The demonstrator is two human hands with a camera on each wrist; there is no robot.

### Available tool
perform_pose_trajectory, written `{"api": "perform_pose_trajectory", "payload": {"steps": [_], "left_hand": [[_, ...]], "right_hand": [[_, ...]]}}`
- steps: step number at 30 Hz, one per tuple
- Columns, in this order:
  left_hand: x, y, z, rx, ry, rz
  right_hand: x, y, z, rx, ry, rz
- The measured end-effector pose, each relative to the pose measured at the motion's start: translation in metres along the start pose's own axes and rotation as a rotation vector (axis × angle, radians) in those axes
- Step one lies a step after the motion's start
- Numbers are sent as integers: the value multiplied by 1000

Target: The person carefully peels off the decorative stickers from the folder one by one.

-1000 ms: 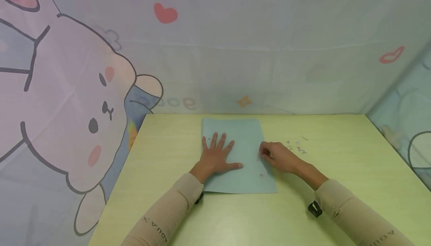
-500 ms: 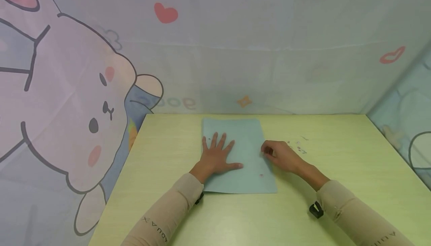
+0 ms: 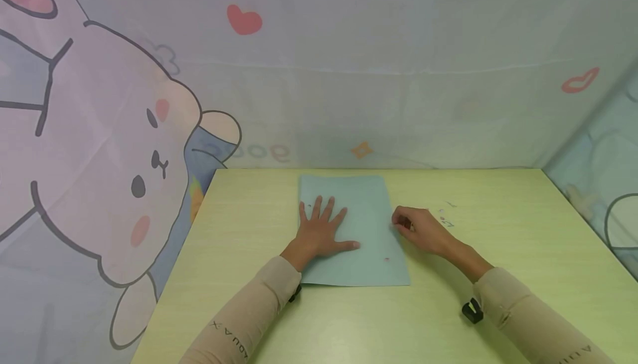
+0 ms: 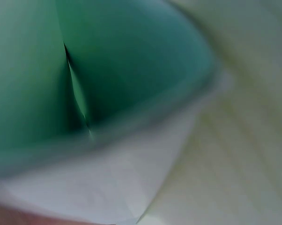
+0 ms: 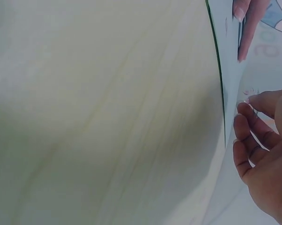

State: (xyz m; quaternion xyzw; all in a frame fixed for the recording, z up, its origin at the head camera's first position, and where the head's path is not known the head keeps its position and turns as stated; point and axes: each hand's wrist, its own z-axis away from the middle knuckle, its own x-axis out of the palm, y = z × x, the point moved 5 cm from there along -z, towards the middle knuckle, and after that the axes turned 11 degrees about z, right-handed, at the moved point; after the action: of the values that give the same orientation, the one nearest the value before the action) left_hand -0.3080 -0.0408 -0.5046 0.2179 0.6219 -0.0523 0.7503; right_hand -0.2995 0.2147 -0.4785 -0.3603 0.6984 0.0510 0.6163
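Two hands of mine are on the pale yellow-green desk (image 3: 498, 225), one on each side of a blue-green sheet of paper (image 3: 366, 198) that lies flat near the desk's far edge, its long sides running away from me. My left hand (image 3: 321, 234) lies palm down on the left half of the sheet, fingers straight and spread, thumb pointing to the right, pressing the paper to the desk; its grip is apart and clamps nothing. My right hand (image 3: 421, 231) rests at the sheet's right edge with the fingers curled in toward the thumb, the fingertips (image 5: 246, 115) close together just beside the paper's border. Whether they pinch anything small I cannot tell, as the fingers hide what lies between them. Just to the right of that hand, a few tiny stickers (image 3: 445, 221) lie scattered on the bare desk, too small to make out. One small pink dot (image 3: 386, 259) sits on the sheet near its lower right corner, and another small mark (image 3: 309, 206) shows beside my left fingers. My left wrist view is a blur of green paper (image 4: 131, 70) above the desk. Behind the desk hangs a cloth backdrop (image 3: 124, 148) printed with a cartoon rabbit and red hearts.
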Motion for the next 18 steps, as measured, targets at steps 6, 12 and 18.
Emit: {"api": "perform_pose_trajectory", "payload": {"steps": [6, 12, 18], "left_hand": [[0, 1, 1, -3, -10, -14], [0, 1, 1, -1, -7, -14], [1, 0, 0, 5, -2, -15]], "right_hand": [[-5, 4, 4, 39, 33, -25], [-6, 10, 7, 79, 36, -45], [-6, 17, 10, 113, 40, -34]]}}
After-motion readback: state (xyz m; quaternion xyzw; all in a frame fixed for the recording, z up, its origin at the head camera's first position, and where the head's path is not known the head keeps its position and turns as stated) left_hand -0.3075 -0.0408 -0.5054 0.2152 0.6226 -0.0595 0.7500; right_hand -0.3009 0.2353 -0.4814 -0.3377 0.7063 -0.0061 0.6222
